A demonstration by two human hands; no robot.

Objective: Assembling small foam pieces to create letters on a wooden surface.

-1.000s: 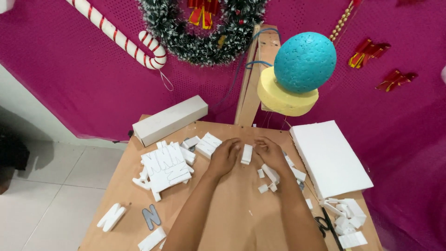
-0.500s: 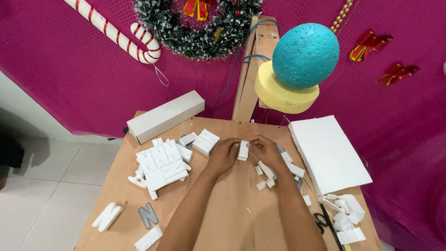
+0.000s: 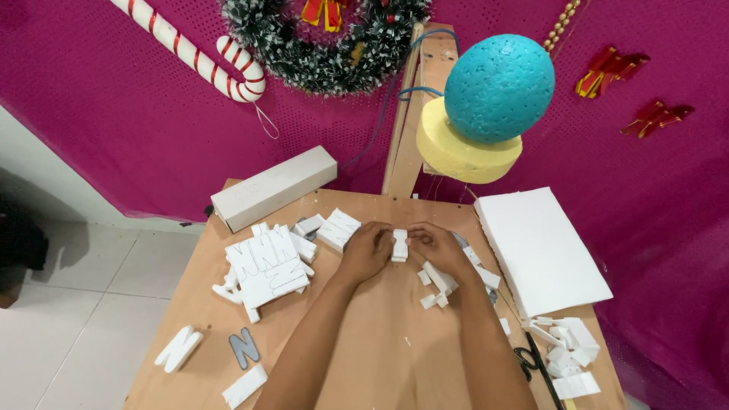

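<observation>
Both my hands meet near the far middle of the wooden table (image 3: 380, 357). Between them is a small white foam piece (image 3: 399, 245), held upright. My left hand (image 3: 367, 252) grips its left side and my right hand (image 3: 434, 247) its right side. To the left lies a pile of white foam letter cut-outs (image 3: 267, 266). A few small foam offcuts (image 3: 438, 285) lie just below my right hand.
A long white foam block (image 3: 272, 187) lies at the table's far left, a white foam sheet (image 3: 541, 248) at the right. Foam scraps (image 3: 568, 349) and black scissors (image 3: 531, 363) sit near right. A grey letter (image 3: 244, 348) and loose foam bits (image 3: 178, 348) lie near left. A wooden post (image 3: 414, 106) carries a teal ball (image 3: 497, 87) on a yellow disc (image 3: 456, 152).
My hands stay together on the foam piece. The view has tilted down slightly, so the table sits a little higher in the picture.
</observation>
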